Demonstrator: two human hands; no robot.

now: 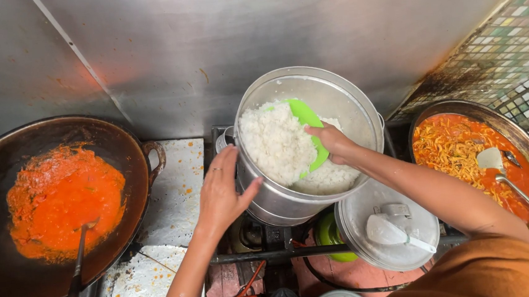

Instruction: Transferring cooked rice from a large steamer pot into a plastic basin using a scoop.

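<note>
Rice pot (342,109) tilts on a stained stove before steel wall panels, left hand (221,192) spread against it, right hand (332,142) gripping green paddle (307,117).

Both bare forearms extend forward from the lower edge of the view. The left hand (221,192) is open and upright, fingers together, thumb spread to the right, a ring on one finger. The right hand (333,142) is bent at the wrist, fingers curled in a closed grip.
</note>
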